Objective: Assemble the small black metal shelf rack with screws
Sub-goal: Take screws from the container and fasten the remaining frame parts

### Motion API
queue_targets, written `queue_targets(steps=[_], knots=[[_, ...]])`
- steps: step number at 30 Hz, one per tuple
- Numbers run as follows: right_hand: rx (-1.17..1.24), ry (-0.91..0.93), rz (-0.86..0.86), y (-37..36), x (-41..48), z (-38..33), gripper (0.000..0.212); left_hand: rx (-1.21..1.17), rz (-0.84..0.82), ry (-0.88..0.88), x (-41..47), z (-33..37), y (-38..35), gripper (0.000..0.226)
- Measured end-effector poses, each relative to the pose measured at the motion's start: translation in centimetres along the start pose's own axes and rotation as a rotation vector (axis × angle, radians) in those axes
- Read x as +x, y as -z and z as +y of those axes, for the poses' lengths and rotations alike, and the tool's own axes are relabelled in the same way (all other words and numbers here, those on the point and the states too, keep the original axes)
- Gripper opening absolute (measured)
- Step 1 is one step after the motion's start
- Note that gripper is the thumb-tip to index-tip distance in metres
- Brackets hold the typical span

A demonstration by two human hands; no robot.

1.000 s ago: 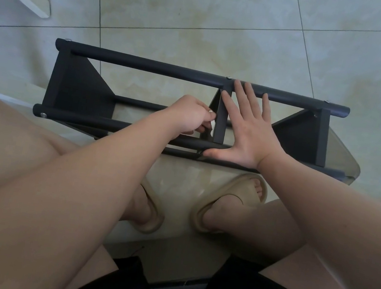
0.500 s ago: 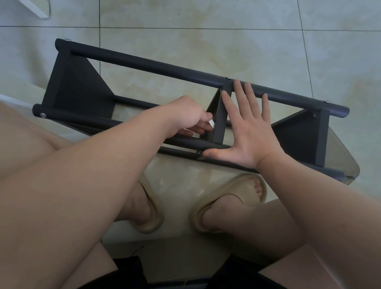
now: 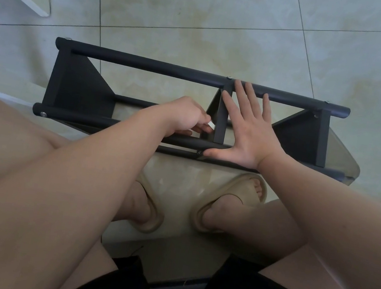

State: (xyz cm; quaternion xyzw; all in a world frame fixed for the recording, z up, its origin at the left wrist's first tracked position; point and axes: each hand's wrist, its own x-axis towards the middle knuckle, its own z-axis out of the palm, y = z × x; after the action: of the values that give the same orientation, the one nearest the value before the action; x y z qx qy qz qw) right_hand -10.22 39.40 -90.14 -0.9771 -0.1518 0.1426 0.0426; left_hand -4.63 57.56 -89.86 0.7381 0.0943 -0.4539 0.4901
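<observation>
**Head view.** The black shelf rack lay on its side across the far part of a glass surface, with its long rails running left to right. Tiled floor lay beyond it. Screw heads were seated at several rail ends and joints, so the frame looked largely assembled.

The right hand lay flat with its fingers spread. It pressed on the frame just right of the middle crossbar, fingertips on the far rail and thumb along the near rail. It grasped nothing and acted as a brace.

The left hand was clenched, with its fingers reaching between the rails to the left face of the crossbar. It pinched a small white piece. The view did not show whether this was a tool, a fastener or a cap.

**Step in hand.** This appeared to be the fixing of the middle crossbar joint.

**Next move.** The white piece would need to be lined up squarely with the joint and worked home. Steady pressure from the right hand would stop the rack from sliding on the glass.
</observation>
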Motion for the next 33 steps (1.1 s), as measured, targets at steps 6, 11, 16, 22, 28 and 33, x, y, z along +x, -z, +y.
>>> queue_targets(steps=[6, 11, 16, 22, 28, 33], knots=[[-0.001, 0.0, -0.003, 0.0, 0.0, -0.1, 0.131, 0.043, -0.022, -0.032, 0.1, -0.4, 0.3, 0.017], [-0.008, 0.0, -0.006, 0.1, 0.0, -0.1, 0.13, 0.145, -0.054, -0.055, -0.2, -0.4, 0.7, 0.018], [-0.027, -0.006, -0.017, 0.1, 0.1, -0.1, 0.131, 0.212, -0.078, -0.068, -0.3, -0.4, 0.9, 0.021], [-0.038, -0.01, -0.025, 0.2, 0.1, -0.1, 0.13, 0.283, -0.082, -0.09, -0.2, -0.6, 1.1, 0.02], [-0.023, -0.014, -0.024, 0.3, 0.0, -0.2, 0.13, 0.321, -0.083, -0.113, 0.0, -0.9, 1.1, 0.019], [-0.009, -0.013, -0.025, 0.3, 0.0, -0.2, 0.13, 0.393, -0.072, -0.123, 0.3, -1.1, 1.2, 0.022]])
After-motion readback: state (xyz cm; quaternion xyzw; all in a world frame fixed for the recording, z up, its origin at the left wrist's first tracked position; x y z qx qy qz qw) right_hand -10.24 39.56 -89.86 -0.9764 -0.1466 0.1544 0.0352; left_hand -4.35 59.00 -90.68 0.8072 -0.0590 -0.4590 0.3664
